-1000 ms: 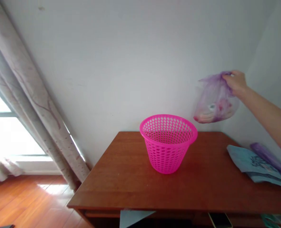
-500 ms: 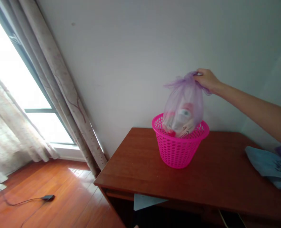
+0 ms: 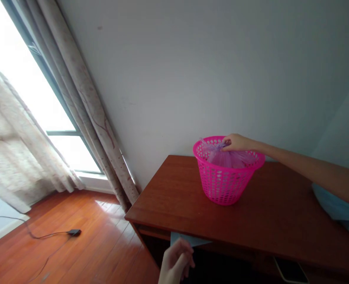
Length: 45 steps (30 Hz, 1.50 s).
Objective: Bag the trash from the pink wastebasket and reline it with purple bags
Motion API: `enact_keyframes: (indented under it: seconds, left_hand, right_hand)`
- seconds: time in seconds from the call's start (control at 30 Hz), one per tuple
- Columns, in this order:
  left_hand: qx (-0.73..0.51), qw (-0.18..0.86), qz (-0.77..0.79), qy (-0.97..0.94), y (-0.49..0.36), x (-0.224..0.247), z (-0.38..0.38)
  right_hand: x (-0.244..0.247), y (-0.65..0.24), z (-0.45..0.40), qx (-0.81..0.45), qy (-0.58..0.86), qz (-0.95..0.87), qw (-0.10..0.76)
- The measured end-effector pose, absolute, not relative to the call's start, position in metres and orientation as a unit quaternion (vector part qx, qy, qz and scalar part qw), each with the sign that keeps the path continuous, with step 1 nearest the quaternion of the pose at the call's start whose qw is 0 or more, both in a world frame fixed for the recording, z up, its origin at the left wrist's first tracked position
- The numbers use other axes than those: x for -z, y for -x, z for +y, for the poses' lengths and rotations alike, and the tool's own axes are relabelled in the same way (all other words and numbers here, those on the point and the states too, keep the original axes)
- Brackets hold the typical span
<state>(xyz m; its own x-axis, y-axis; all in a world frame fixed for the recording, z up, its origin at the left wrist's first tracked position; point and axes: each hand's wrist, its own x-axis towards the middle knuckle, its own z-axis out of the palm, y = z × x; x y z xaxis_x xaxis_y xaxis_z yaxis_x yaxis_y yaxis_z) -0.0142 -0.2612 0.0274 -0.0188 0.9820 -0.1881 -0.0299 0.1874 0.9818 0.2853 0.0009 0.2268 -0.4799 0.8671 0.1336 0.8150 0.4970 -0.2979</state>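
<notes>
Way more of the left hand [image 3: 177, 262] showing now, loose and half-open by the front of the desk [image 3: 162, 189]. Further right, sunk way deeper into the pink basket [image 3: 221, 185] than before: the purple bag [image 3: 221, 159], bunched top pinched in the right hand [image 3: 238, 142], bulk just below those fingers.

From my head, the camera looks forward and down across the table [image 3: 168, 193] to the wall [image 3: 210, 79] beyond.
</notes>
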Motion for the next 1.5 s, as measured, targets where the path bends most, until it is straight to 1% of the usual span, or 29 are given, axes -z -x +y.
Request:
enact_keyframes:
  seconds: [0.03, 0.07, 0.2, 0.27, 0.33, 0.43, 0.47, 0.53, 0.6, 0.7, 0.77, 0.83, 0.97, 1.03, 1.13, 1.2, 1.3, 1.37, 1.43, 1.5]
  left_hand:
    - [-0.468, 0.536, 0.508, -0.486, 0.016, -0.042, -0.254]
    - [-0.488, 0.497, 0.478, -0.535, 0.017, -0.06, -0.245]
    - [-0.508, 0.281, 0.438, -0.687, 0.011, -0.149, -0.188]
    - [-0.479, 0.191, 0.432, -0.74, -0.003, -0.186, -0.147]
    - [-0.419, 0.119, 0.414, -0.799, -0.024, -0.21, -0.102]
    - [-0.301, 0.008, 0.396, -0.867, -0.06, -0.225, -0.044]
    - [-0.268, -0.011, 0.407, -0.873, -0.071, -0.226, -0.03]
    - [-0.199, 0.0, 0.43, -0.881, -0.088, -0.226, -0.009]
    - [-0.167, 0.036, 0.438, -0.882, -0.101, -0.225, 0.001]
    - [-0.179, 0.089, 0.433, -0.879, -0.112, -0.223, 0.004]
    - [-0.189, 0.107, 0.432, -0.875, -0.114, -0.222, 0.005]
    - [-0.188, 0.091, 0.434, -0.876, -0.112, -0.223, 0.007]
    - [-0.177, 0.009, 0.447, -0.877, -0.091, -0.23, 0.014]
    - [-0.164, 0.009, 0.467, -0.869, -0.076, -0.234, 0.016]
    - [-0.153, 0.052, 0.48, -0.862, -0.062, -0.237, 0.018]
    - [-0.166, 0.086, 0.451, -0.873, -0.061, -0.236, 0.019]
    - [-0.21, 0.17, 0.365, -0.891, -0.075, -0.232, 0.021]
    - [-0.226, 0.219, 0.319, -0.894, -0.09, -0.23, 0.021]
    - [-0.221, 0.226, 0.302, -0.899, -0.106, -0.23, 0.02]
    - [-0.219, 0.211, 0.295, -0.906, -0.118, -0.232, 0.018]
  right_hand:
    - [-0.228, -0.287, -0.001, -0.104, 0.493, -0.853, 0.133]
    - [-0.23, -0.289, -0.004, -0.116, 0.49, -0.853, 0.133]
    - [-0.235, -0.3, -0.01, -0.173, 0.457, -0.861, 0.142]
    - [-0.235, -0.304, -0.012, -0.174, 0.447, -0.865, 0.149]
    - [-0.234, -0.306, -0.014, -0.157, 0.449, -0.866, 0.154]
    - [-0.236, -0.305, -0.018, -0.138, 0.467, -0.857, 0.172]
    - [-0.238, -0.305, -0.02, -0.132, 0.471, -0.853, 0.181]
    - [-0.239, -0.306, -0.022, -0.113, 0.474, -0.85, 0.199]
    - [-0.24, -0.308, -0.024, -0.097, 0.473, -0.85, 0.211]
    - [-0.237, -0.313, -0.025, -0.08, 0.471, -0.849, 0.226]
    - [-0.234, -0.317, -0.024, -0.066, 0.475, -0.845, 0.237]
    - [-0.231, -0.323, -0.022, -0.051, 0.489, -0.836, 0.244]
    - [-0.23, -0.349, -0.02, -0.051, 0.555, -0.798, 0.23]
    - [-0.231, -0.367, -0.021, -0.069, 0.577, -0.783, 0.221]
    - [-0.234, -0.387, -0.023, -0.087, 0.58, -0.781, 0.215]
    - [-0.235, -0.39, -0.025, -0.11, 0.566, -0.785, 0.225]
    - [-0.233, -0.379, -0.028, -0.157, 0.53, -0.788, 0.272]
    - [-0.231, -0.364, -0.031, -0.163, 0.508, -0.788, 0.308]
    - [-0.23, -0.349, -0.033, -0.163, 0.488, -0.788, 0.338]
    - [-0.231, -0.335, -0.036, -0.158, 0.47, -0.796, 0.348]
